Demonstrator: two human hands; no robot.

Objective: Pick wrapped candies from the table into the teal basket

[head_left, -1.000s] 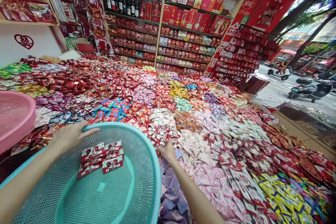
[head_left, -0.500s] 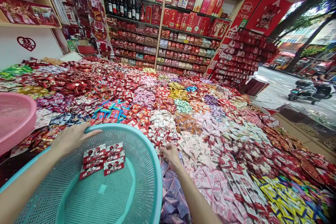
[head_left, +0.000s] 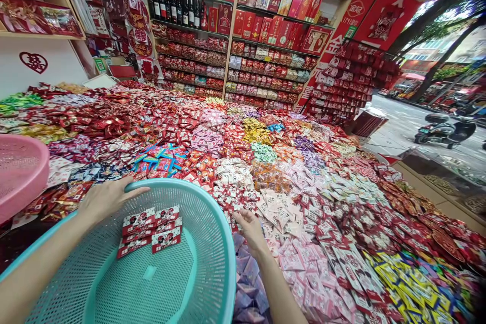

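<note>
While packets (head_left: 227,200) lie beside the curled right hand (head_left: 251,229), the left (head_left: 104,200) grips the basket (head_left: 230,263)

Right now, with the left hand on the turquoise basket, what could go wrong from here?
The left hand holds the turquoise basket by its rim, so a jolt might tilt it and slide the red-and-white packets inside. The right hand is close beside the pale pink packets, where different piles adjoin, so kinds could get mixed.

Slim forearms (head_left: 279,283) (bare), slender fingers (head_left: 248,218)
</note>
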